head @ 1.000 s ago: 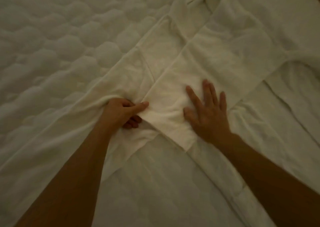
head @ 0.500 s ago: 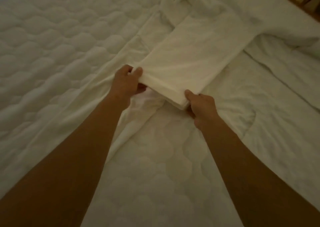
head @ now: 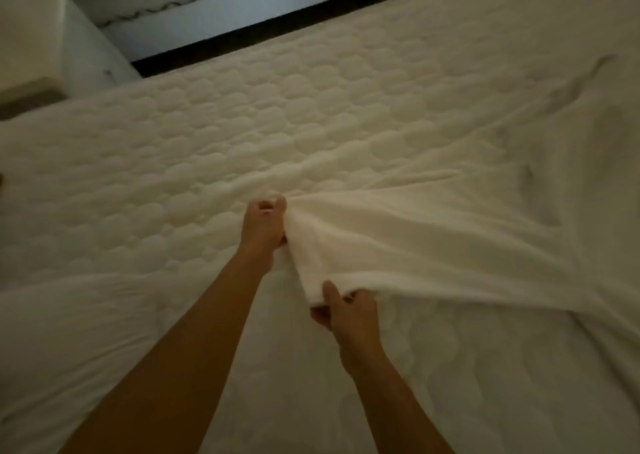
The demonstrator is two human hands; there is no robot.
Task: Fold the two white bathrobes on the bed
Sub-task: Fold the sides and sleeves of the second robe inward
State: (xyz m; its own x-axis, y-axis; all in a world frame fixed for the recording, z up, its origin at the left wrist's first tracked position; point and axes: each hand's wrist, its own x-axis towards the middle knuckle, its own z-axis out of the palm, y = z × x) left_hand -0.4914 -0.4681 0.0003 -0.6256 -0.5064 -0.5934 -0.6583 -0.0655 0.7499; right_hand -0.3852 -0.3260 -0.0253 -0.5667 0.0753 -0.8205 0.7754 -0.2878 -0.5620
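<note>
A white bathrobe lies spread over the right half of the quilted bed. One sleeve of it is lifted off the mattress and stretched toward me. My left hand grips the far corner of the sleeve end. My right hand pinches the near corner of the same sleeve end, thumb on top. The cloth between both hands is taut. Only one bathrobe can be told apart in this dim view.
The bed's far edge runs along a dark gap with a pale wall or headboard panel behind. A white bedside unit stands at the top left. Bare quilted mattress stretches left of my hands.
My view swung left and up. Both hands went from pressing and pinching the sleeve end on the bed to lifting it and pulling it out to the left, away from the robe's body.
</note>
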